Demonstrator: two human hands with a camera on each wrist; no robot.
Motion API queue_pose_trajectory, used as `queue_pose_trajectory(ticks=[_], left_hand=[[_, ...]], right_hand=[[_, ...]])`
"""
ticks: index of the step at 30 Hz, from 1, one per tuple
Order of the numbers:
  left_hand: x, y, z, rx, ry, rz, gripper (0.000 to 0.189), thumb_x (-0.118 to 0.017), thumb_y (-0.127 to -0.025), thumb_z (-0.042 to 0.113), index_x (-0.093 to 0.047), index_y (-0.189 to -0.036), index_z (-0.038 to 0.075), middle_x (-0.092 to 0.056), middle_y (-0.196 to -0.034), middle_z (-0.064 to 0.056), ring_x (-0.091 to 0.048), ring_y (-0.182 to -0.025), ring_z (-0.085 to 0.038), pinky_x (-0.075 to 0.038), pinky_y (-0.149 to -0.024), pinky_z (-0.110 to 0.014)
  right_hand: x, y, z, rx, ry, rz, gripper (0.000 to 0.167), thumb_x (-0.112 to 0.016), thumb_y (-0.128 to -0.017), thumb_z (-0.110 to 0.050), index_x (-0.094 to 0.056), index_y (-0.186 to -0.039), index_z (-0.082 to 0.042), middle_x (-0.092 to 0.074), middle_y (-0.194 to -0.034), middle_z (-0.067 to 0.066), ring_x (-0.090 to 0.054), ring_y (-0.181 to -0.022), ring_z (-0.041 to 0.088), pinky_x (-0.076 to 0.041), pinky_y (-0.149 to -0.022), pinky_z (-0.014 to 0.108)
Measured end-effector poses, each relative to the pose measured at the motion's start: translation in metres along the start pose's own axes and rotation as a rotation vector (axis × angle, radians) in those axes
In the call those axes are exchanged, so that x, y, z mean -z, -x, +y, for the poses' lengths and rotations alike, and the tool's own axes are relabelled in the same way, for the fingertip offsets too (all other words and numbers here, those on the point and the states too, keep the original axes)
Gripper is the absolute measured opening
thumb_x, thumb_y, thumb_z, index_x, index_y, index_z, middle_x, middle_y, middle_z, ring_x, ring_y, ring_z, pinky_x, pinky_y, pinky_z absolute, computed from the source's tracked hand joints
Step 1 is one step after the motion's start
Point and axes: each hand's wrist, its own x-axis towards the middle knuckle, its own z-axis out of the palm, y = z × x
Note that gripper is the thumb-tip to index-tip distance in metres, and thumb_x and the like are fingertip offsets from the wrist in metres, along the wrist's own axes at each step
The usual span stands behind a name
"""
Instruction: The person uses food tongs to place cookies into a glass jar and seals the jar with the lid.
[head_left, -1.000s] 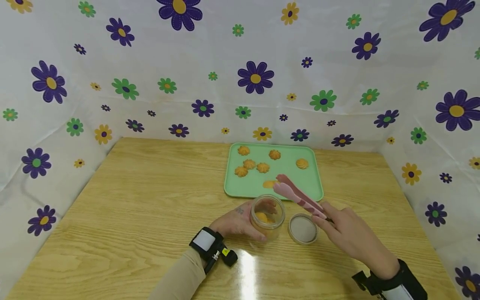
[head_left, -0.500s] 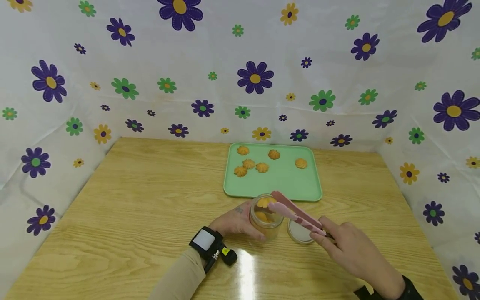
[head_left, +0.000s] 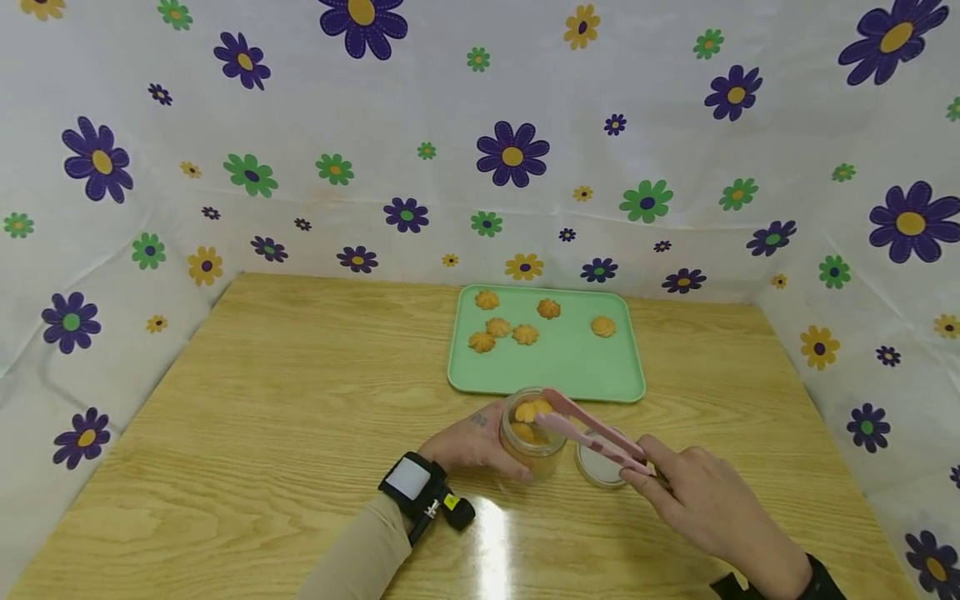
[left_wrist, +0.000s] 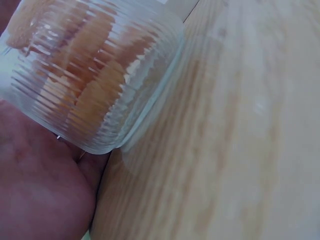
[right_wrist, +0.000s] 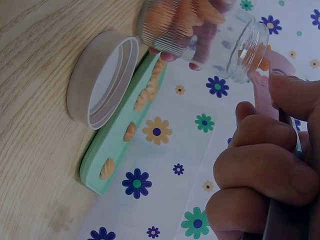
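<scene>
My left hand [head_left: 480,442] grips a ribbed glass jar [head_left: 534,458] that stands on the table, fingers wrapped around its side. Inside the jar lie several golden cookies [left_wrist: 95,95]. Pink tongs [head_left: 592,433] are held in my right hand [head_left: 705,492], with its fingers curled round the handles in the right wrist view. The tong tips reach the jar's mouth, at either side of one piped cookie [head_left: 531,410] there. Whether they still pinch it I cannot tell. Part of the jar's lid [head_left: 600,463] shows behind the tongs.
A mint green tray [head_left: 577,371] with several cookies [head_left: 525,334] lies behind the jar, near the flowered cloth backdrop [head_left: 405,150]. The lid sits just right of the jar, under the tongs. Wooden tabletop [head_left: 300,375] stretches left and front.
The tongs have come from the tray's front edge toward me and over the jar's mouth, carrying a cookie off the tray. Lately the cookie has sunk slightly; my left hand and the jar stay put.
</scene>
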Motion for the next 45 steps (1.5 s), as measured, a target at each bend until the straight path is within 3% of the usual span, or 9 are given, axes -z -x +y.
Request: queue_pose_trajectory(ticks=[5, 11, 18, 23, 30, 34, 39, 45], left_hand=[[-0.001, 0.001, 0.000, 0.000, -0.026, 0.004, 0.092, -0.090, -0.072, 0.002, -0.045, -0.150, 0.022, -0.058, -0.140, 0.000, -0.054, -0.130, -0.014, -0.038, -0.115, -0.034], [-0.001, 0.000, -0.001, -0.015, 0.013, -0.004, 0.092, -0.090, -0.073, 0.001, -0.044, -0.150, 0.021, -0.057, -0.141, -0.002, -0.053, -0.131, -0.015, -0.038, -0.115, -0.033], [-0.002, -0.002, -0.001, -0.097, 0.020, -0.036, 0.097, -0.090, -0.071, 0.000, -0.043, -0.151, 0.029, -0.051, -0.151, -0.007, -0.050, -0.136, -0.018, -0.037, -0.117, -0.037], [-0.002, -0.001, 0.000, -0.055, -0.002, -0.015, 0.094, -0.090, -0.072, 0.002, -0.045, -0.150, 0.029, -0.055, -0.145, -0.001, -0.052, -0.132, -0.015, -0.041, -0.113, -0.033], [-0.001, -0.001, 0.002, -0.027, -0.027, -0.010, 0.086, -0.089, -0.074, 0.002, -0.047, -0.148, 0.009, -0.056, -0.142, -0.001, -0.049, -0.135, -0.014, -0.040, -0.114, -0.032], [-0.001, -0.001, 0.002, -0.022, -0.023, -0.011, 0.088, -0.089, -0.074, 0.002, -0.046, -0.149, 0.013, -0.055, -0.143, -0.001, -0.050, -0.135, -0.014, -0.040, -0.114, -0.031], [-0.001, -0.001, 0.001, -0.038, -0.033, -0.013, 0.087, -0.089, -0.074, 0.003, -0.046, -0.149, 0.015, -0.056, -0.144, -0.004, -0.050, -0.135, -0.014, -0.040, -0.114, -0.031], [0.000, 0.000, -0.001, -0.066, -0.030, -0.013, 0.087, -0.088, -0.073, 0.001, -0.045, -0.149, 0.011, -0.056, -0.145, -0.009, -0.050, -0.136, -0.017, -0.040, -0.114, -0.032]], right_hand=[[0.000, 0.000, -0.001, 0.008, 0.007, 0.001, 0.016, -0.063, -0.102, -0.035, -0.054, -0.090, -0.028, -0.030, -0.054, -0.019, -0.024, -0.046, -0.002, -0.023, -0.044, 0.019], [-0.001, 0.001, -0.001, 0.010, 0.021, 0.017, 0.013, -0.065, -0.101, -0.035, -0.058, -0.093, -0.026, -0.029, -0.053, -0.019, -0.024, -0.045, -0.002, -0.023, -0.044, 0.019], [-0.002, 0.000, -0.001, 0.008, -0.002, 0.001, 0.013, -0.068, -0.098, -0.034, -0.066, -0.103, -0.022, -0.032, -0.051, -0.021, -0.026, -0.043, -0.003, -0.025, -0.042, 0.018], [-0.002, -0.001, 0.000, 0.003, -0.006, -0.012, 0.014, -0.068, -0.098, -0.035, -0.065, -0.104, -0.022, -0.032, -0.051, -0.020, -0.027, -0.042, -0.003, -0.024, -0.042, 0.018], [-0.004, -0.001, 0.001, -0.006, -0.011, -0.008, 0.014, -0.068, -0.098, -0.035, -0.064, -0.104, -0.023, -0.033, -0.051, -0.019, -0.028, -0.042, -0.002, -0.025, -0.042, 0.019], [-0.006, -0.002, 0.003, 0.003, -0.040, 0.025, 0.013, -0.070, -0.098, -0.033, -0.063, -0.102, -0.022, -0.032, -0.050, -0.020, -0.027, -0.041, -0.004, -0.024, -0.041, 0.018], [-0.006, -0.012, 0.013, 0.008, -0.094, 0.064, 0.014, -0.070, -0.097, -0.028, -0.063, -0.104, -0.018, -0.032, -0.051, -0.019, -0.026, -0.040, -0.004, -0.024, -0.039, 0.018], [-0.002, -0.035, 0.035, -0.049, -0.056, 0.078, 0.020, -0.066, -0.100, -0.030, -0.058, -0.099, -0.013, -0.034, -0.052, -0.012, -0.029, -0.042, 0.002, -0.025, -0.040, 0.020]])
